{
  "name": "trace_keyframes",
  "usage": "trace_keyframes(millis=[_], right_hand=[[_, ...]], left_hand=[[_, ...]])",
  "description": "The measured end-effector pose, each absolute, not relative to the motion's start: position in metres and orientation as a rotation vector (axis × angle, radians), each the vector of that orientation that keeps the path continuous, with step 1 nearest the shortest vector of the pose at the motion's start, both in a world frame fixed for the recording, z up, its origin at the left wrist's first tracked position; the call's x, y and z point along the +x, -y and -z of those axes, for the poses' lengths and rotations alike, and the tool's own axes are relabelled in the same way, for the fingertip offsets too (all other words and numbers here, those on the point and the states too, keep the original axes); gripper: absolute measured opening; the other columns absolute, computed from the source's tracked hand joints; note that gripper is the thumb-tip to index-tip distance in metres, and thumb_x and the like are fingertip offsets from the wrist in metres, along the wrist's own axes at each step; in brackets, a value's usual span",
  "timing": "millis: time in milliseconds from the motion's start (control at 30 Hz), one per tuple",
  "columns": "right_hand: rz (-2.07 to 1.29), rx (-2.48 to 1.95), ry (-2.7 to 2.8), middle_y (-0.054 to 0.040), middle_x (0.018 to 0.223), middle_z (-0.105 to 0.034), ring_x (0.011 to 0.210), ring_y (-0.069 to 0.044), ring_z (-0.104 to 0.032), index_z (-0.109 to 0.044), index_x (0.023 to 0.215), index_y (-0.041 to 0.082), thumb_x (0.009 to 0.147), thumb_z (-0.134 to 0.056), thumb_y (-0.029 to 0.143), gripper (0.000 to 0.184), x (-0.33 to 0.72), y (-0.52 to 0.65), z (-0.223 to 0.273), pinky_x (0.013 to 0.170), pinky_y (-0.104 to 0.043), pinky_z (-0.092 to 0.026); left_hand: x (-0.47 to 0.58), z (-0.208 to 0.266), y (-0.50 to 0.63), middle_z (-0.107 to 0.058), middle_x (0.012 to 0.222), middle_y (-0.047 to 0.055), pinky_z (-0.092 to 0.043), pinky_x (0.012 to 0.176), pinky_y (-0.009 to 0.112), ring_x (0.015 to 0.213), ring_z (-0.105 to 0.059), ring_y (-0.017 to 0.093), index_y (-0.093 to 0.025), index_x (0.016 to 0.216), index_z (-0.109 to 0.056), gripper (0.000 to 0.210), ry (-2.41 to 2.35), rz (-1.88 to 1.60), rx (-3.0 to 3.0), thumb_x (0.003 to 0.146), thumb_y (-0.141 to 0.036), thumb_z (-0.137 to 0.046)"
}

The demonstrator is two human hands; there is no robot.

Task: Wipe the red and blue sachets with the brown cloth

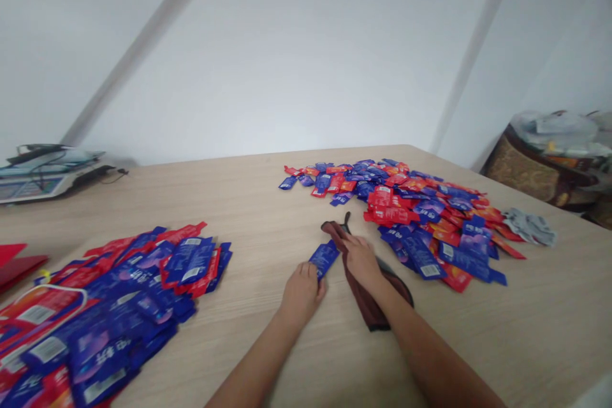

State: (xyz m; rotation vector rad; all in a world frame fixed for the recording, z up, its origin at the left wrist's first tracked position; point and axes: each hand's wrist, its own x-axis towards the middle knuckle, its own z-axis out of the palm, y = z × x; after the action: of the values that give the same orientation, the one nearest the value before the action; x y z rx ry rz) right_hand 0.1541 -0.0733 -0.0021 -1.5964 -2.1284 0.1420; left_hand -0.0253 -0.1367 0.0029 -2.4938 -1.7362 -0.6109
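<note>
My left hand [302, 288] is closed on a small blue packet [324, 259] with pale print, pinching it near its lower end just above the table. The packet's far end reaches the edge of a dark reddish-brown cloth piece [358, 296] with black edging and a small loop at its top. My right hand [362, 260] grips that cloth piece near its upper end, fingers bent over it. The right forearm covers part of the cloth. Whether the packet's tip lies inside or beside the cloth, I cannot tell.
Blue and red packets lie in a large heap [396, 191] at the right and another heap [138, 293] at the left. A grey crumpled glove-like cloth [530, 227] lies by the right heap. A flat device with cables [52, 172] stands far left, and a brown chair [535, 166] holds plastic bags.
</note>
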Motion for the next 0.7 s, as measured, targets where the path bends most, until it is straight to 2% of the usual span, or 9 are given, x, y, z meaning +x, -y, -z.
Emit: trace_keyframes(millis=[133,233,333,433,500,567,700], right_hand=[[-0.161,-1.444,1.925,-0.0092,0.121,-0.058,0.111,-0.023,-0.048,-0.059,0.117,0.017,0.079,-0.035,0.007,0.046,0.176,0.062,0.012,0.097,-0.04,-0.036],[-0.173,-1.308,1.71,-0.0104,0.118,-0.057,0.111,-0.021,-0.048,-0.054,0.121,0.016,0.084,-0.03,0.013,0.044,0.17,0.076,0.006,0.098,-0.041,-0.037],[-0.194,-1.161,1.781,-0.0091,0.125,-0.052,0.117,-0.02,-0.044,-0.046,0.129,0.019,0.086,-0.029,0.015,0.046,0.143,0.105,-0.005,0.1,-0.042,-0.035],[-0.227,-1.064,2.193,-0.0072,0.137,-0.044,0.124,-0.02,-0.037,-0.039,0.136,0.021,0.083,-0.033,0.01,0.055,0.109,0.133,-0.009,0.104,-0.041,-0.03],[-0.183,-1.16,2.328,-0.0082,0.144,-0.035,0.13,-0.023,-0.029,-0.035,0.139,0.018,0.08,-0.037,0.009,0.06,0.095,0.14,-0.006,0.105,-0.042,-0.025],[-0.143,-1.313,2.365,-0.0094,0.147,-0.031,0.133,-0.024,-0.025,-0.034,0.139,0.015,0.079,-0.038,0.008,0.061,0.094,0.133,-0.003,0.106,-0.043,-0.022],[-0.124,-1.632,2.274,-0.0121,0.143,-0.037,0.128,-0.027,-0.032,-0.042,0.134,0.014,0.08,-0.038,0.009,0.055,0.127,0.096,-0.001,0.101,-0.045,-0.026]], left_hand=[[-0.037,-0.01,0.138,-0.064,0.091,0.009,-0.046,0.078,0.032,0.086,-0.06,0.02,-0.016,0.102,-0.054,0.026,1.886,0.881,-2.51,0.091,-0.026,-0.033],[-0.047,-0.01,0.135,-0.063,0.072,0.004,-0.045,0.067,0.028,0.07,-0.062,0.018,-0.02,0.087,-0.056,0.036,2.17,1.202,-2.404,0.094,-0.033,-0.023],[-0.05,-0.003,0.129,-0.063,0.067,0.004,-0.045,0.064,0.029,0.066,-0.062,0.019,-0.02,0.078,-0.055,0.035,2.346,1.372,-2.3,0.093,-0.033,-0.027],[-0.049,0.004,0.123,-0.067,0.076,0.008,-0.045,0.07,0.029,0.074,-0.064,0.02,-0.018,0.077,-0.058,0.025,2.387,1.352,-2.371,0.087,-0.021,-0.035],[-0.049,0.005,0.12,-0.068,0.081,0.009,-0.045,0.072,0.028,0.078,-0.064,0.02,-0.017,0.079,-0.058,0.021,2.394,1.322,-2.426,0.084,-0.016,-0.038],[-0.049,0.005,0.119,-0.067,0.074,0.008,-0.044,0.07,0.028,0.074,-0.064,0.019,-0.018,0.08,-0.057,0.023,2.424,1.312,-2.393,0.087,-0.02,-0.036],[-0.051,0.003,0.121,-0.056,0.055,0.0,-0.042,0.06,0.026,0.058,-0.058,0.016,-0.021,0.07,-0.05,0.03,2.475,1.342,-2.303,0.091,-0.032,-0.032]])
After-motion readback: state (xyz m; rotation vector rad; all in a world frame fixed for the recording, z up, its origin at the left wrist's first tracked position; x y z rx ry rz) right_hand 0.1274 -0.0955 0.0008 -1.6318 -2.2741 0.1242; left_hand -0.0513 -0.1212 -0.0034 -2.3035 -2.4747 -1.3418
